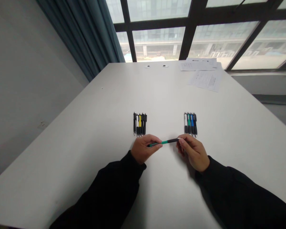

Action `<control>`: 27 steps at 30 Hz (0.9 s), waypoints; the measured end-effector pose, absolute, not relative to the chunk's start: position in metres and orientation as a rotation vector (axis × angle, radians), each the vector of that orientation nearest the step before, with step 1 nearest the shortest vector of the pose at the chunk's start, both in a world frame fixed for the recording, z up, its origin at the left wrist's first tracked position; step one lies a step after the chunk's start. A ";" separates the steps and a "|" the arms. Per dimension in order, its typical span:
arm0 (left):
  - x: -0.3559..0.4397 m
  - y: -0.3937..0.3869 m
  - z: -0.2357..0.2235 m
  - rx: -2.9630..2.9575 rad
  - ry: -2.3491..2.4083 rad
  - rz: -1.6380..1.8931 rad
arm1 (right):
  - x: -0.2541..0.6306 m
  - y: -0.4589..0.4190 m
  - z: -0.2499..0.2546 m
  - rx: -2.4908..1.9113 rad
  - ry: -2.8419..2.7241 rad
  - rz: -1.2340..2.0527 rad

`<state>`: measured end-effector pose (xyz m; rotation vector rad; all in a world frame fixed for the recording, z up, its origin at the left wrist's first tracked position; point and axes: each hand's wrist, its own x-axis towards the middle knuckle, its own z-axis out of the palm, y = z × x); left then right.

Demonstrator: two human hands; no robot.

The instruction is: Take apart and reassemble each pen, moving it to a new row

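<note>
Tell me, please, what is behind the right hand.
Behind the right hand is a row of pens: white, green, blue and black. The hand covers some of their tips.

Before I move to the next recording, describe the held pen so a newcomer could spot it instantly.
On the white table, find the left pen group and right pen group; look just nearer the camera. There, the left hand and right hand hold a green-and-black pen between them. Unlike the grouped pens, it's held crosswise.
</note>
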<state>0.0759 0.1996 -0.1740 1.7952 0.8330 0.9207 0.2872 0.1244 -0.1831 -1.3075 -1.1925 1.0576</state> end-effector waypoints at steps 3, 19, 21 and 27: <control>0.080 0.193 -0.179 2.338 0.731 0.862 | 0.289 0.126 -0.181 -1.415 -1.288 0.999; 0.081 0.192 -0.186 2.605 0.856 0.645 | 0.287 0.131 -0.178 -1.361 -1.349 1.019; 0.081 0.192 -0.186 2.600 0.856 0.625 | 0.287 0.131 -0.179 -1.405 -1.350 1.013; 0.080 0.192 -0.185 2.591 0.862 0.635 | 0.288 0.132 -0.178 -1.384 -1.374 0.924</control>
